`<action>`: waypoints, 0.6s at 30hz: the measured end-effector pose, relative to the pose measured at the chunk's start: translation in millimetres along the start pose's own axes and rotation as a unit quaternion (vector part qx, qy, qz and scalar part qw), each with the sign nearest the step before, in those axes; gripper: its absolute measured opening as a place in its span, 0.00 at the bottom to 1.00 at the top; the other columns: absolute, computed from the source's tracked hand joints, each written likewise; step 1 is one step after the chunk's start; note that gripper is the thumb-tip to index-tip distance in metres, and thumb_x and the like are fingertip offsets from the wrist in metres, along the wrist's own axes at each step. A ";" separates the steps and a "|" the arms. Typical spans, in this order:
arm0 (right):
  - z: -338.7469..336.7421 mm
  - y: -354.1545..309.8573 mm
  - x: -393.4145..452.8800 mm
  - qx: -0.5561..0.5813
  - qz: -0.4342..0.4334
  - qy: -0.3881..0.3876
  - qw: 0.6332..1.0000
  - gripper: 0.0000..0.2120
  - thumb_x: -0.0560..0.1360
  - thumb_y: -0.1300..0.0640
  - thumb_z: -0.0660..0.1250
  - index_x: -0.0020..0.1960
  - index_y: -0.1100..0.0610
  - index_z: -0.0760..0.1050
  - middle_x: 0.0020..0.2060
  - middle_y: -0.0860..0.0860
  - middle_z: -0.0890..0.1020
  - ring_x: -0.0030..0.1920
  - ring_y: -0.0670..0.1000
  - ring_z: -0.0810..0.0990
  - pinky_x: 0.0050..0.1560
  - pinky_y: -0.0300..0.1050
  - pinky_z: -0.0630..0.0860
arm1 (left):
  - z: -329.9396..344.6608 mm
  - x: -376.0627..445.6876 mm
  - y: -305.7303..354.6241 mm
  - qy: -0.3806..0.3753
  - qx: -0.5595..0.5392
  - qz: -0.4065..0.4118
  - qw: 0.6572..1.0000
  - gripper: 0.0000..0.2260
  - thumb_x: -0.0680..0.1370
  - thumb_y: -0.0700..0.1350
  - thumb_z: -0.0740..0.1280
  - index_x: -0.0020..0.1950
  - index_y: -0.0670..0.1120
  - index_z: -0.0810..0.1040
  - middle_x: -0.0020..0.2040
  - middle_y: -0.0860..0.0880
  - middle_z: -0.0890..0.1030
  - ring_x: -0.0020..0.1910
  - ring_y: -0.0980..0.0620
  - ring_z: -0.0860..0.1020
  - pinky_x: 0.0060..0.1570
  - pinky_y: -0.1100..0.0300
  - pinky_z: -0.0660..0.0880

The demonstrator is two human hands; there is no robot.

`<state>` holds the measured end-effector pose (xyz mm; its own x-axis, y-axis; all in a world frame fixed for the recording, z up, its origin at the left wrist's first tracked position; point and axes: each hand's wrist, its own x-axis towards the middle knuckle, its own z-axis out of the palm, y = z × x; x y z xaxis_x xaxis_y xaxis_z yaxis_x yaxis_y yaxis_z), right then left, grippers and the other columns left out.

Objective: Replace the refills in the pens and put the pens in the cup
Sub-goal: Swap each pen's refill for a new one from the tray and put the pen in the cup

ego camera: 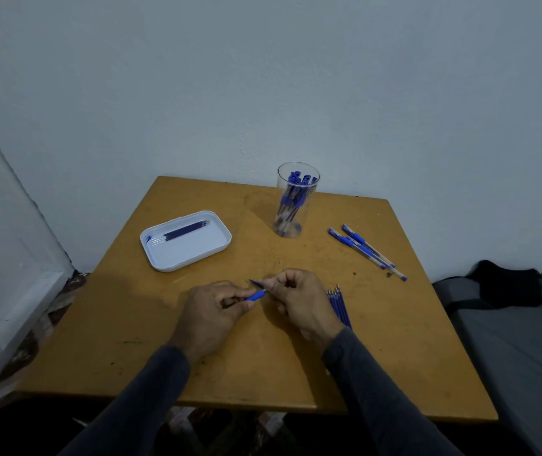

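My left hand point(212, 312) grips a blue pen point(256, 295) by its body over the table's middle. My right hand point(299, 299) pinches the pen's front end, where a thin metal tip shows. A small blue piece point(256, 283) sticks out just behind my right fingers; I cannot tell what it is. A clear plastic cup point(297, 200) with several blue pens stands at the back. Three blue pens point(366, 250) lie at the right. A bundle of blue refills point(339, 306) lies partly hidden behind my right hand. A white tray point(185, 241) holds several dark refills.
The wooden table point(246, 366) stands against a pale wall. A grey seat with a black cloth point(506, 287) is at the right. The table's front edge is near my forearms.
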<state>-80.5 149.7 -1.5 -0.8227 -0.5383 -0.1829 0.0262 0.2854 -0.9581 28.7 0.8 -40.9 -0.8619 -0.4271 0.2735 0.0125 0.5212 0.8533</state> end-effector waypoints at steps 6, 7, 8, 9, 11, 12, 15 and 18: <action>-6.8 -4.9 0.8 0.008 0.044 -0.018 0.999 0.11 0.79 0.54 0.73 0.48 0.64 0.83 0.30 0.51 0.80 0.25 0.44 0.70 0.23 0.36 0.67 | 0.0 0.0 -0.9 0.009 0.018 0.025 0.999 0.11 0.74 0.41 0.77 0.55 0.51 0.87 0.42 0.60 0.84 0.42 0.55 0.82 0.42 0.63 0.79; -8.0 -6.6 0.9 -0.004 0.053 -0.027 0.998 0.14 0.79 0.53 0.72 0.48 0.66 0.83 0.31 0.52 0.81 0.24 0.44 0.70 0.23 0.36 0.67 | -0.1 -0.3 -1.1 0.006 0.020 0.029 0.999 0.11 0.74 0.41 0.77 0.55 0.51 0.87 0.43 0.60 0.84 0.43 0.55 0.82 0.42 0.62 0.79; -8.7 -7.3 1.4 -0.018 0.056 -0.035 0.998 0.16 0.79 0.53 0.72 0.49 0.68 0.82 0.32 0.53 0.82 0.24 0.44 0.70 0.23 0.35 0.67 | -0.3 -0.5 -1.0 0.002 0.025 0.031 0.999 0.11 0.74 0.41 0.77 0.55 0.51 0.87 0.43 0.60 0.84 0.44 0.56 0.82 0.43 0.63 0.79; -9.1 -8.0 1.6 -0.030 0.055 -0.038 0.997 0.16 0.79 0.53 0.72 0.50 0.68 0.82 0.33 0.53 0.82 0.25 0.44 0.70 0.24 0.35 0.68 | -0.3 -0.6 -1.0 0.000 0.028 0.031 0.999 0.11 0.74 0.41 0.76 0.55 0.51 0.87 0.43 0.61 0.84 0.44 0.56 0.82 0.43 0.63 0.79; -9.1 -6.8 3.0 -0.042 0.042 -0.034 0.998 0.14 0.79 0.55 0.72 0.51 0.68 0.81 0.32 0.51 0.82 0.25 0.43 0.71 0.25 0.35 0.69 | -0.4 -0.8 -0.3 -0.002 0.027 0.028 0.999 0.10 0.74 0.42 0.76 0.55 0.51 0.87 0.43 0.61 0.84 0.44 0.57 0.82 0.43 0.65 0.78; -9.3 -5.7 4.0 -0.044 0.035 -0.033 0.998 0.11 0.80 0.57 0.71 0.51 0.66 0.81 0.32 0.51 0.81 0.26 0.43 0.71 0.26 0.35 0.69 | -0.7 -0.7 0.1 -0.003 0.026 0.026 0.999 0.10 0.75 0.42 0.76 0.55 0.51 0.87 0.43 0.61 0.84 0.44 0.57 0.82 0.43 0.66 0.78; -10.4 -3.5 6.0 -0.039 0.013 -0.060 0.997 0.03 0.79 0.63 0.70 0.51 0.61 0.81 0.35 0.51 0.79 0.27 0.43 0.72 0.27 0.37 0.70 | -0.9 0.0 -0.4 -0.001 0.023 0.024 0.999 0.10 0.75 0.41 0.76 0.55 0.51 0.87 0.42 0.61 0.84 0.43 0.56 0.82 0.41 0.65 0.77; -12.4 -5.0 5.6 -0.013 0.018 -0.088 0.996 0.07 0.78 0.63 0.72 0.55 0.56 0.81 0.38 0.49 0.81 0.30 0.43 0.73 0.27 0.37 0.70 | -0.7 0.8 -1.0 0.008 0.018 0.022 1.000 0.10 0.75 0.41 0.76 0.55 0.51 0.87 0.41 0.61 0.84 0.41 0.55 0.81 0.40 0.65 0.77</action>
<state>-92.3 155.1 5.1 -0.7096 -0.6571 -0.2544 0.0365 0.3263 -0.9446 28.3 -0.5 -41.2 -0.8522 -0.4151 0.3185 0.0322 0.5659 0.8238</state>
